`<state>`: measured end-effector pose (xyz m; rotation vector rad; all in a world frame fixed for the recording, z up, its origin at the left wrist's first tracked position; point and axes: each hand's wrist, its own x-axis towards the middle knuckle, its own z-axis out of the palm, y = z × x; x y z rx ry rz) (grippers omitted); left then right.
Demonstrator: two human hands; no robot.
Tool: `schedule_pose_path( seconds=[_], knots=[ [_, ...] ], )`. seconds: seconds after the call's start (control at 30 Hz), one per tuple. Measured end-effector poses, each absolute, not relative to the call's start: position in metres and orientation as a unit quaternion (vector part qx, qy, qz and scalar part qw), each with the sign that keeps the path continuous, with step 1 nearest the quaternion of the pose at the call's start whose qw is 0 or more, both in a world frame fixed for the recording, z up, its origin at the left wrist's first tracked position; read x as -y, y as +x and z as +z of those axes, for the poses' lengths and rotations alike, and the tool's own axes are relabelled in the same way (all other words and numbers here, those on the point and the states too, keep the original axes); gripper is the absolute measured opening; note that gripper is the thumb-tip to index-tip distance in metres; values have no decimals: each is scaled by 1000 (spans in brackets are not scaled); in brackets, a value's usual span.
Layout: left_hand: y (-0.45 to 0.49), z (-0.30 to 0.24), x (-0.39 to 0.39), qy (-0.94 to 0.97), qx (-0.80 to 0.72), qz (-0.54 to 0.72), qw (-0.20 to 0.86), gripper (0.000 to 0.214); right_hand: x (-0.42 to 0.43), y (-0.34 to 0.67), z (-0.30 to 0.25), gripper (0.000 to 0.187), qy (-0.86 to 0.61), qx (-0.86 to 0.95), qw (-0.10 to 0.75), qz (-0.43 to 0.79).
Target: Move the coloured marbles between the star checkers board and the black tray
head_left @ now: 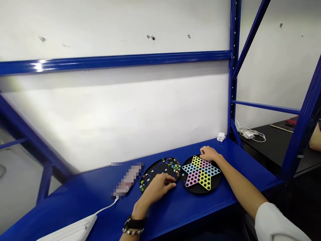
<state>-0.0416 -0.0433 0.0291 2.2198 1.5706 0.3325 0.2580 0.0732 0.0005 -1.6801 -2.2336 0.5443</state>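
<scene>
The star board (200, 172) lies flat on the blue bench (175, 207), to the right of the marble tray (162, 170). Being six-pointed, it has no single long axis: its yellow points run from far left to near right, the pale-blue ones aim left and right, and the pink ones lie far right and near left. It sits within a round black base (200, 191).

The round tray carries coloured marbles (177, 165), thickest along its far right side, with more at the left and a bare dark stretch in the middle.

Your left hand (160, 184) is over the tray's near right part, left of the star, thumb and fingers bent with a narrow gap; you cannot tell whether a marble is in them. Your right hand (209, 153) is at the star's far edge, fingers curled; whether they grip anything cannot be told.
</scene>
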Motion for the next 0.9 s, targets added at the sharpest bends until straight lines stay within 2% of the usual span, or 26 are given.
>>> schedule_pose_path(
  seconds=[0.7, 0.9],
  knots=[
    [-55, 19, 35, 795, -564, 133, 179, 27, -74, 258, 1, 19, -583, 776, 143, 195],
    [-41, 31, 40, 794, -550, 193, 173, 34, -74, 259, 1, 16, -584, 775, 145, 194]
  ],
)
